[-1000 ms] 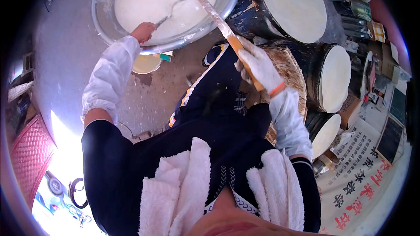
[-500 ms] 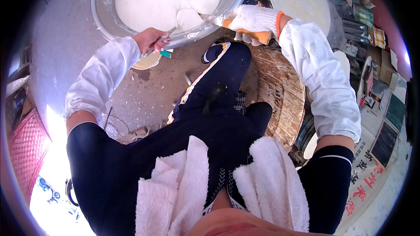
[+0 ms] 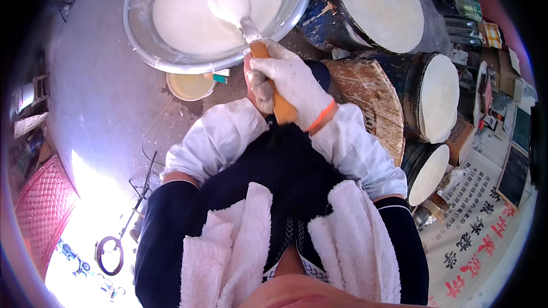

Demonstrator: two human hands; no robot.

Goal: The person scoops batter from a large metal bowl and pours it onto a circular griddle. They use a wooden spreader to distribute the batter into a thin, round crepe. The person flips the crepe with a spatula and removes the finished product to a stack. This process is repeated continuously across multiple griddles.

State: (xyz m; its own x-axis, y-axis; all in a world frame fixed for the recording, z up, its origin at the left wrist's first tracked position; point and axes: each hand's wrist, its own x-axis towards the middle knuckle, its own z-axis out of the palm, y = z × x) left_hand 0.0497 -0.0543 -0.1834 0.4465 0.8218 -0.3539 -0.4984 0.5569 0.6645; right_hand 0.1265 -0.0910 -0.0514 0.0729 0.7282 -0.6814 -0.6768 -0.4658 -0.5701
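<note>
While a white liquid (image 3: 188, 25) is being held in a wide grey basin (image 3: 193, 68), an orange-brown wooden handle (image 3: 283, 108) is being gripped by the right hand (image 3: 286, 74) just outside the basin's near rim. The fingers, covered by a white knit glove (image 3: 302, 92), are being kept curled and pressed together round the wood, the butt sticking out toward the dark clothing (image 3: 285, 154). Beyond the upper end of the handle, a grey metal neck (image 3: 250, 29) is reaching across the near rim, and a rounded, white-coated head (image 3: 231, 4) is showing over the liquid, right of its middle. Whether neck and head are forming one piece with the handle cannot be told. The bare left hand (image 3: 249, 80) is being mostly hidden by the glove, only a strip of skin showing along its left side; the state of that grip cannot be told. At the right wrist an orange band (image 3: 323, 115) is being worn. By the near rim a yellowish pail (image 3: 170, 89) is being partly overlapped by the basin, a small green item (image 3: 219, 79) showing at the pail's right edge. To the basin's right, dark drums (image 3: 317, 20) with pale round tops are standing, a chipped brown wooden board (image 3: 365, 94) being seen near the right forearm.
</note>
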